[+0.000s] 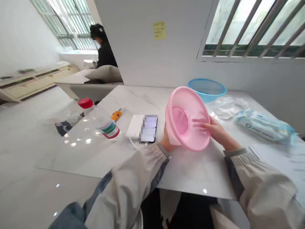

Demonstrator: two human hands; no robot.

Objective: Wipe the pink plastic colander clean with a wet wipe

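Note:
A pink plastic mesh basket (pixel 180 121) is held tilted above the white marble-look table, its round opening facing me. My left hand (pixel 168 140) grips it low on the left side, most of the fingers hidden behind the basket wall. On the right, my right hand (pixel 215 130) is closed on the rim, its fingers lying at the mesh side. Behind it stands a light-blue mesh basket (pixel 206 96). Left of my left hand lie a phone (pixel 149 128) with a blurred screen and a white box-shaped thing (pixel 134 126) with a white cable.
A clear bottle with a red cap (pixel 85 102) stands on the left, near an orange tag-like object (pixel 116 115). Clear plastic wrap (pixel 230 106), a blue-and-white wipes pack (pixel 265 125) and paper sheets (pixel 278 159) lie to the right. A person (pixel 105 47) sits beyond the partition.

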